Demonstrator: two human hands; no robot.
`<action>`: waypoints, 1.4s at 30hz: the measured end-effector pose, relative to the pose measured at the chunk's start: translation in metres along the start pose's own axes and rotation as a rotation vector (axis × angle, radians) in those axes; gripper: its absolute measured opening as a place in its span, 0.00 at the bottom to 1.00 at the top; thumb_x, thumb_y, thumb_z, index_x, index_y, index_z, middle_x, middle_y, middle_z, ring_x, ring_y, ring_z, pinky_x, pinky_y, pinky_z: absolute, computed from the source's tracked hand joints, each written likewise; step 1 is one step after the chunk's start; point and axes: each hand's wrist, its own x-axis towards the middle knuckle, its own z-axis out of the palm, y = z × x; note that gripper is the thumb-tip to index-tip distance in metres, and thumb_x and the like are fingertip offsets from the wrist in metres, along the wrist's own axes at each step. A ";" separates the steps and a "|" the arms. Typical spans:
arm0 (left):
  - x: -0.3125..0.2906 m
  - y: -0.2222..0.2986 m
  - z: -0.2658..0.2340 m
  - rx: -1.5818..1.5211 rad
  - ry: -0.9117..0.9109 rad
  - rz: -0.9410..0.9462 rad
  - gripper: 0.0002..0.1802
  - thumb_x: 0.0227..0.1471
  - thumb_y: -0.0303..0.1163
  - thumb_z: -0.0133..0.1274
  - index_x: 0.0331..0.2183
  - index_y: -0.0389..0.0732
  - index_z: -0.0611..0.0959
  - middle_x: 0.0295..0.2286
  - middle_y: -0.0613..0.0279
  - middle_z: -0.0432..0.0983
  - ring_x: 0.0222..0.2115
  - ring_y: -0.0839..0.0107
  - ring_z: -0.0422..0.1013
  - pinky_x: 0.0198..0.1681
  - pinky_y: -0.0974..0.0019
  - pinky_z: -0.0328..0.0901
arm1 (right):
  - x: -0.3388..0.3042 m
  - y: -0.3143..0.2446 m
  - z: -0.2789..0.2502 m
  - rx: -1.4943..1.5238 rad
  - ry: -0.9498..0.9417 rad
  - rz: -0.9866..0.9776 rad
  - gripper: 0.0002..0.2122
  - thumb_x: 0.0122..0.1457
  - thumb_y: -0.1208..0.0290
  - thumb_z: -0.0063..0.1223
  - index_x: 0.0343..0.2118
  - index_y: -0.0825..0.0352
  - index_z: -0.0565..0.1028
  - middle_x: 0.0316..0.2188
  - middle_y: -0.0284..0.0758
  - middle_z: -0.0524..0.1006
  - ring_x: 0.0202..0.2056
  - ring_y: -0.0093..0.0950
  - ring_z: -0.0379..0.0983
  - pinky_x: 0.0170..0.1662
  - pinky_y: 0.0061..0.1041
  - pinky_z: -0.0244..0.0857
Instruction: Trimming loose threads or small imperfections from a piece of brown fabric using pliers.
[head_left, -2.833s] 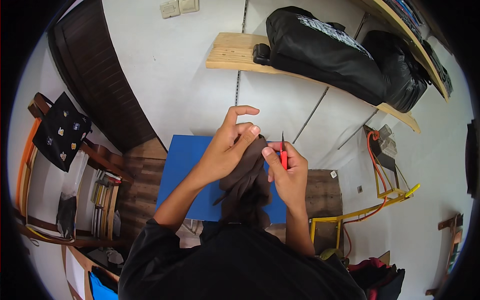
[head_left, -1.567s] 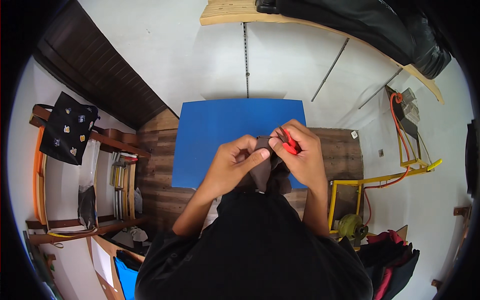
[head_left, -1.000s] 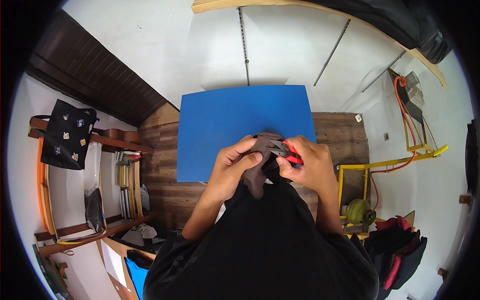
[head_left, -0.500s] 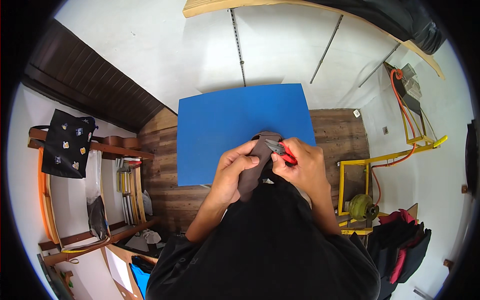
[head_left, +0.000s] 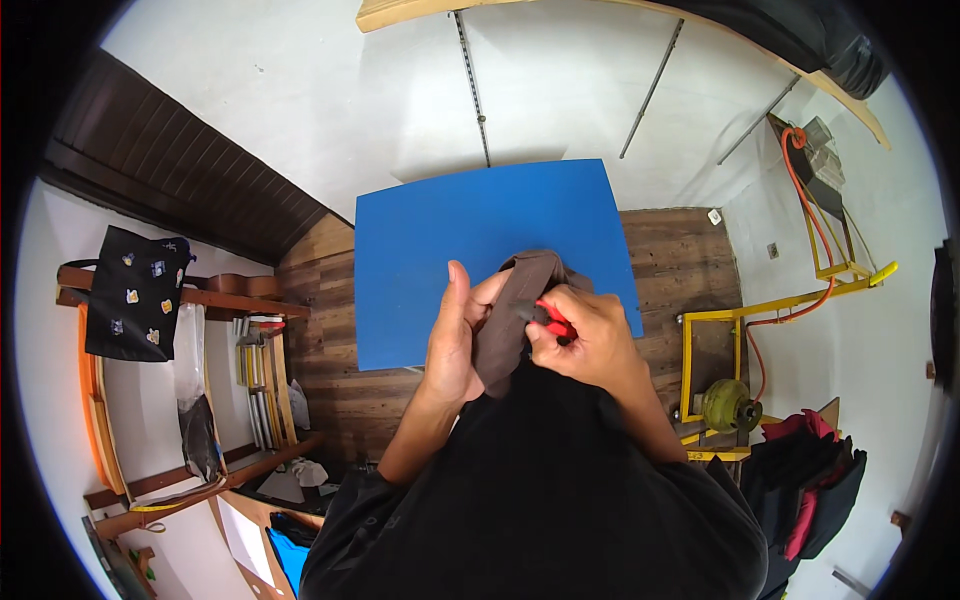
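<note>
A folded piece of dark brown cloth (head_left: 510,325) hangs over the near part of the blue table, close to my black shirt. My left hand (head_left: 453,345) supports it from the left, its fingers behind the fabric and its thumb raised off it. In my right hand (head_left: 592,338) is a pair of small red-handled snips (head_left: 556,320), gripped between thumb and curled fingers. Their dark blades point left at the cloth's right side; blur hides whether they touch it. The cloth's far end is bunched beyond my right fingers.
Below the cloth is the blue tabletop (head_left: 440,230). Wooden shelves (head_left: 270,400) with a black bag (head_left: 138,295) stand left. To the right are a yellow metal frame (head_left: 712,318), a green gas cylinder (head_left: 728,406) and hanging dark clothes (head_left: 810,490).
My left thumb has lifted off the cloth and now points up. My right hand and the snips have shifted slightly left and nearer me; the blades have turned across the cloth.
</note>
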 end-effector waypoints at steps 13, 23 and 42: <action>0.019 -0.002 0.004 0.016 -0.013 0.002 0.46 0.60 0.63 0.19 0.55 0.32 0.68 0.47 0.56 0.72 0.47 0.69 0.69 0.52 0.66 0.63 | -0.002 0.005 -0.006 -0.123 0.016 -0.091 0.11 0.42 0.71 0.62 0.25 0.67 0.71 0.15 0.33 0.69 0.15 0.33 0.68 0.18 0.27 0.61; 0.029 -0.012 0.012 0.208 0.103 0.048 0.47 0.58 0.66 0.18 0.56 0.34 0.66 0.47 0.56 0.71 0.48 0.68 0.68 0.52 0.66 0.63 | 0.005 0.014 0.001 0.251 0.146 0.410 0.08 0.56 0.70 0.59 0.31 0.68 0.72 0.17 0.21 0.65 0.21 0.11 0.56 0.25 0.14 0.55; 0.003 -0.012 0.002 0.251 -0.002 -0.050 0.23 0.54 0.25 0.48 0.53 0.32 0.70 0.42 0.62 0.72 0.43 0.79 0.67 0.47 0.74 0.60 | 0.001 0.030 -0.025 0.264 0.127 0.387 0.12 0.54 0.66 0.59 0.27 0.69 0.70 0.13 0.34 0.62 0.15 0.21 0.57 0.20 0.23 0.55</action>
